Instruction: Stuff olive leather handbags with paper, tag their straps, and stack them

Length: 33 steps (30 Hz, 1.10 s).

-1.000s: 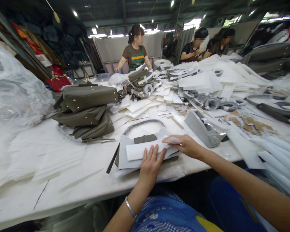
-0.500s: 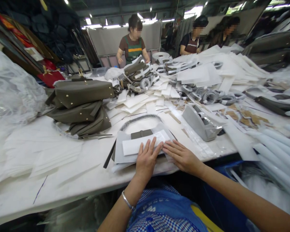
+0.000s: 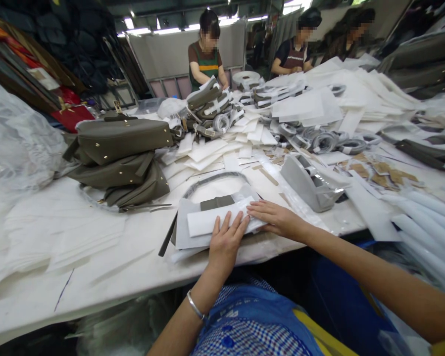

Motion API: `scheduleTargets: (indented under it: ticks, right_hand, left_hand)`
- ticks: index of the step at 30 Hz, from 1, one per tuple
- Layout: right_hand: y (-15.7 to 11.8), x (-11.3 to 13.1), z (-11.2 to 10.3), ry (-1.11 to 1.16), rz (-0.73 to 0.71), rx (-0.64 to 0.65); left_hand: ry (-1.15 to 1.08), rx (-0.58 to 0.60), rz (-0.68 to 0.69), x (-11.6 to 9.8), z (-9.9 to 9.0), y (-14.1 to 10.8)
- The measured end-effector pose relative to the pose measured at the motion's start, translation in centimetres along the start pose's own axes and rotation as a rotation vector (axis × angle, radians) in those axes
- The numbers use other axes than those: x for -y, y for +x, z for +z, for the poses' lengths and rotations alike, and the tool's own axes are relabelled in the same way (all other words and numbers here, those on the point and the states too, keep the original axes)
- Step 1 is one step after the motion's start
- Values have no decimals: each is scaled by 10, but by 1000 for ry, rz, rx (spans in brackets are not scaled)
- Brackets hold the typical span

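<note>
In front of me on the table lies an olive handbag (image 3: 218,202), mostly covered by white foam sheeting. Its wrapped handle (image 3: 213,181) arches away from me. A folded strip of white foam (image 3: 203,223) rests on top. My left hand (image 3: 225,242) lies on that strip, fingers stretched out and pressing down. My right hand (image 3: 276,217) reaches in from the right, its extended fingers resting at the strip's right end, close to the left fingertips. What is under the right palm is hidden. A dark strap (image 3: 168,237) sticks out at the bag's left side.
Stacked olive handbags (image 3: 123,143) stand at the left. A grey bag-shaped piece (image 3: 306,183) sits to the right. Behind are loose foam sheets (image 3: 215,154) and coiled wrapped straps (image 3: 324,141). Foam rolls (image 3: 426,237) lie at far right. Co-workers (image 3: 206,57) work across the table.
My right hand has moved slightly up and left, bringing the right end of the foam covering inward over the bag. The left hand has hardly moved. A co-worker opposite has leaned forward.
</note>
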State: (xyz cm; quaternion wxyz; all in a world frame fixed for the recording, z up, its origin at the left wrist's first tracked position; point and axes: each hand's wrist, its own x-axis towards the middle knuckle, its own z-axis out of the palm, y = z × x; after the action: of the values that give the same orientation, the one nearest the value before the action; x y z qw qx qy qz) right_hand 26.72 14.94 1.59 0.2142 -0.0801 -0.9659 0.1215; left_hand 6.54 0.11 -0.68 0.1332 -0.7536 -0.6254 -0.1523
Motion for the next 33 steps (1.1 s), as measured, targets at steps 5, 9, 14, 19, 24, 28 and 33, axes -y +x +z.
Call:
scheduleTargets:
  ticks: [5, 9, 14, 19, 24, 28, 33]
  right_hand:
    - [-14, -5, 18, 24, -59, -89]
    - [-18, -5, 26, 40, -52, -135]
    - [-20, -4, 33, 41, -32, -196]
    - [-20, -2, 38, 7, -15, -254]
    - [-23, 0, 41, 23, -27, -300]
    - [-20, 7, 18, 129, 32, -217]
    - [21, 8, -15, 110, 189, -110]
  left_hand:
    - [-55, 66, -21, -1, -8, 2]
    - [-138, 112, -46, -8, -19, 5]
    - [-122, 27, -167, -25, -17, 21]
    - [-39, -17, -192, -29, -2, 28]
    - [-3, -100, -139, -26, 13, 16]
    - [6, -148, -119, -26, 21, 11]
    - [9, -190, -117, -27, 23, 11]
